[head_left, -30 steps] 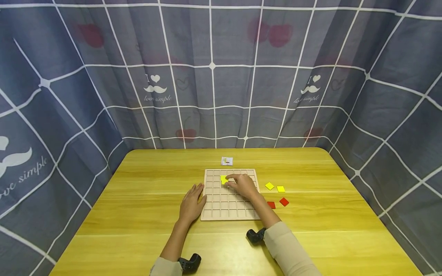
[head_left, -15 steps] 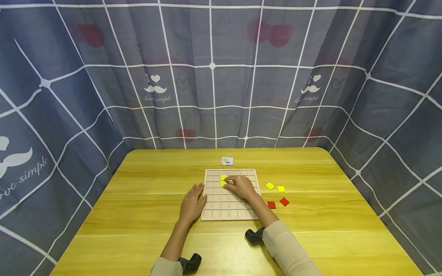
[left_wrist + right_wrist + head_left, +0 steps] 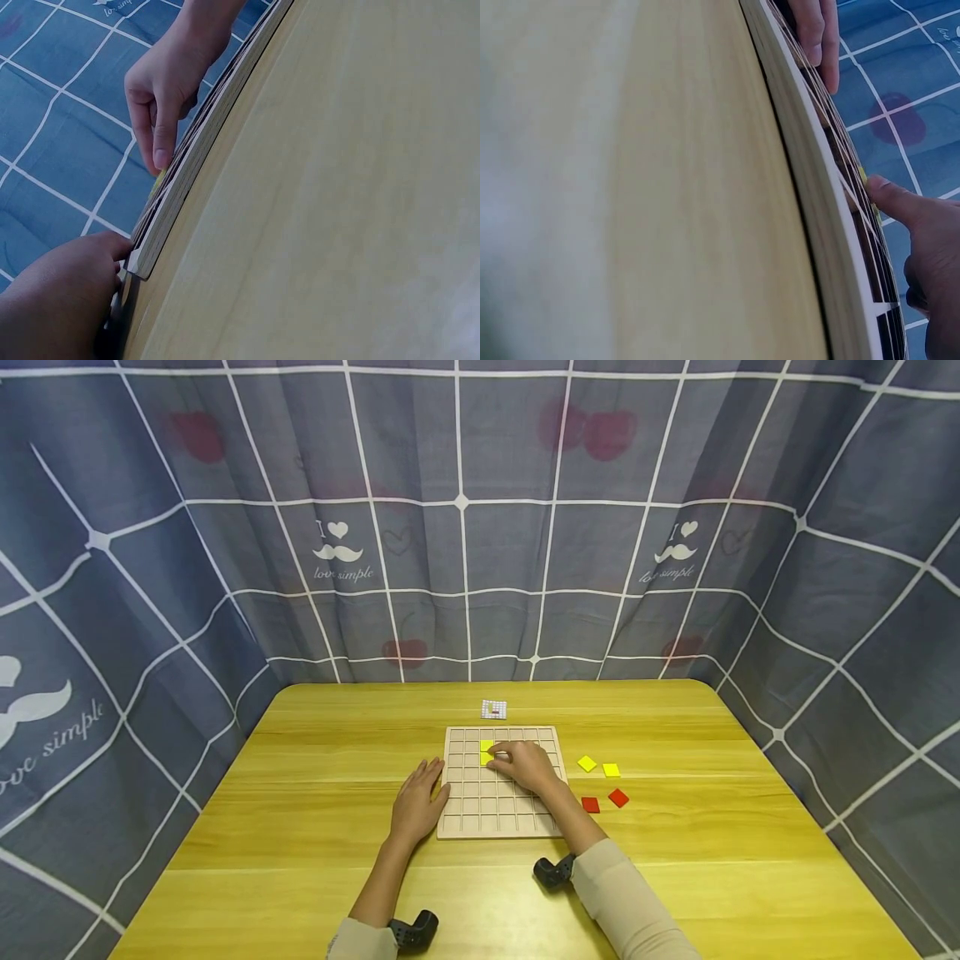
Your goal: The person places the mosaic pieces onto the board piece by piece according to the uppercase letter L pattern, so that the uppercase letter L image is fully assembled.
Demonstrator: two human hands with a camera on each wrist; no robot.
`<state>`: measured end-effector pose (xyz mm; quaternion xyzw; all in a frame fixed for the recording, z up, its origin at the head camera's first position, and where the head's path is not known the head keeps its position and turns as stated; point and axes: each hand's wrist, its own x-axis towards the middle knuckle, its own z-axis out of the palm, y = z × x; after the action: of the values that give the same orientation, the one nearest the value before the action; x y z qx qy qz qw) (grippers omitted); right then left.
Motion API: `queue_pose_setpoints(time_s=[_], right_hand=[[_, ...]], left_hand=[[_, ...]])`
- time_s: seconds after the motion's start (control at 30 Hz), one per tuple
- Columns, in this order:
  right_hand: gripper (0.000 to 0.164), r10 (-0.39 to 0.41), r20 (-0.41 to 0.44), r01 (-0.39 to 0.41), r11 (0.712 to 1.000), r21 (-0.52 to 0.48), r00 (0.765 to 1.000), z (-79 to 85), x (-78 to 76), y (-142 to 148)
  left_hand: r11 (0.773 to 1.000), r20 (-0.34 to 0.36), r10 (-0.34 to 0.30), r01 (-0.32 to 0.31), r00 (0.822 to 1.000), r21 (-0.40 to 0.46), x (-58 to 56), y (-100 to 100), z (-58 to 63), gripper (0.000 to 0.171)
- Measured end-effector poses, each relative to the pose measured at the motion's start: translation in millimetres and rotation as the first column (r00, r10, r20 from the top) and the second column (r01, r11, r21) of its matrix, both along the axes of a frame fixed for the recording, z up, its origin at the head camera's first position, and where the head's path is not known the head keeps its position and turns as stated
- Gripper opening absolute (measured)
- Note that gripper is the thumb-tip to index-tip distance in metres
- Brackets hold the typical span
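Observation:
A light wooden grid board [image 3: 498, 814] lies on the table, with two yellow square tiles in one column, one above the other. Over the board, my right hand [image 3: 525, 766] pinches the lower yellow tile [image 3: 486, 760] with thumb and index finger; its right part is hidden under the fingertips. The upper yellow tile [image 3: 486, 745] sits in the cell just behind it. My left hand [image 3: 417, 803] rests flat beside the board, fingers extended, thumb against the left edge. In the left wrist view the right thumb points down at a sliver of yellow on the board.
Right of the board lie two loose yellow tiles [image 3: 587, 763] and two red tiles [image 3: 590, 805]. A small printed grid card [image 3: 493, 710] lies behind the board. Dark checked curtains [image 3: 420, 560] hang around the table's back and sides.
The right hand has shifted slightly, and the lower yellow tile, tilted a second ago, now lies square in the cell below the other. The left hand has stayed put.

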<state>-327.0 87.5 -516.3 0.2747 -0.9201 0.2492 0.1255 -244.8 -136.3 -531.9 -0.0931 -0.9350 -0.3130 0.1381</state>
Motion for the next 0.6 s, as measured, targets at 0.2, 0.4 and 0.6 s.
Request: queue_pose_setpoints(time_s=[0.2, 0.4, 0.6], right_hand=[[0.028, -0.021, 0.042, 0.026, 0.991, -0.129, 0.999, 2.8, 6.0, 9.2], [0.030, -0.068, 0.053, 0.080, 0.960, -0.267, 0.996, 4.3, 15.0, 35.4], [0.032, -0.131, 0.059, 0.143, 0.932, -0.334, 0.990, 9.3, 25.5, 66.7]], left_hand=[[1.000, 0.003, 0.007, -0.007, 1.000, -0.014, -0.9, 0.2, -1.5, 0.047], [1.000, 0.008, 0.005, -0.004, 1.000, -0.021, -0.6, 0.1, -1.8, 0.048], [1.000, -0.008, 0.001, -0.001, 1.000, -0.015, -1.0, -0.5, -0.4, 0.047]])
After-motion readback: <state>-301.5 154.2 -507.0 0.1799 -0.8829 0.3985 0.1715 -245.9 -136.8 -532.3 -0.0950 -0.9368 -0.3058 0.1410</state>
